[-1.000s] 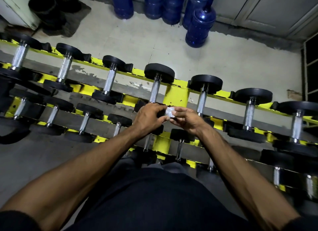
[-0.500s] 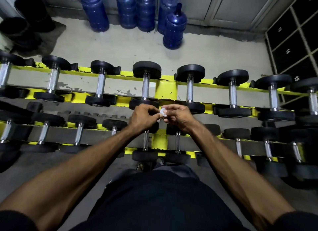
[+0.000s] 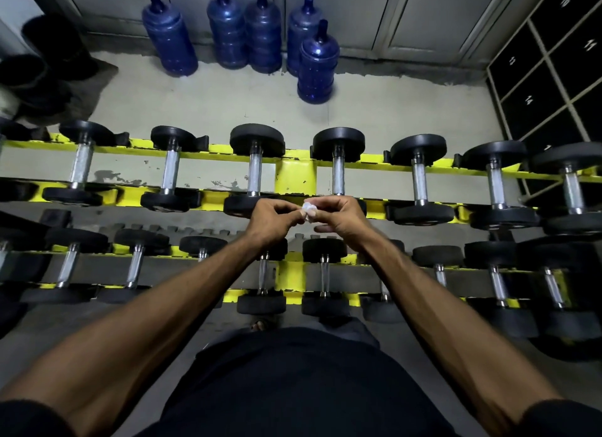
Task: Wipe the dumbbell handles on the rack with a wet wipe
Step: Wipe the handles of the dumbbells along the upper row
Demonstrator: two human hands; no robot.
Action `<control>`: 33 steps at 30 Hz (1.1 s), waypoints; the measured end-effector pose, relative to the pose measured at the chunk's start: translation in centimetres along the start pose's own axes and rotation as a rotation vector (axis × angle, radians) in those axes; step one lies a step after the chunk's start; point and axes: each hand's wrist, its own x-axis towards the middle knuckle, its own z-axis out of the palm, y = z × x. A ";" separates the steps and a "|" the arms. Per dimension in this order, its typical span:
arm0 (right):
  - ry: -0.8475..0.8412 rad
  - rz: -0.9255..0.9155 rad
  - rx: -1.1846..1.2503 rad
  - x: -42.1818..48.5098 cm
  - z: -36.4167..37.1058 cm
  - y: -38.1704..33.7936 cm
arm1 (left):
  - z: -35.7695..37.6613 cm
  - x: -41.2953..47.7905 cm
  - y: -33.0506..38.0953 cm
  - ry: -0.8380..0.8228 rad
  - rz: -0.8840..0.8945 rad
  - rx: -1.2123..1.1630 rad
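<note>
Grip: left hand, right hand pinch wet wipe — mostly hidden between them.

Yellow two-tier dumbbell rack: black-ended dumbbells lie crosswise on both tiers. Concrete floor beyond carries five blue water jugs.

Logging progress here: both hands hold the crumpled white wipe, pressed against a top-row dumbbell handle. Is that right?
Not pressed on a handle. The head view shows the left hand and right hand pinching the crumpled white wipe between them, over the yellow rack post, between two top-row dumbbell handles and touching neither.
</note>
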 end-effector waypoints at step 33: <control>-0.307 -0.239 -1.519 14.0 -6.1 -2.0 | 7.3 5.1 0.3 -0.048 0.336 0.782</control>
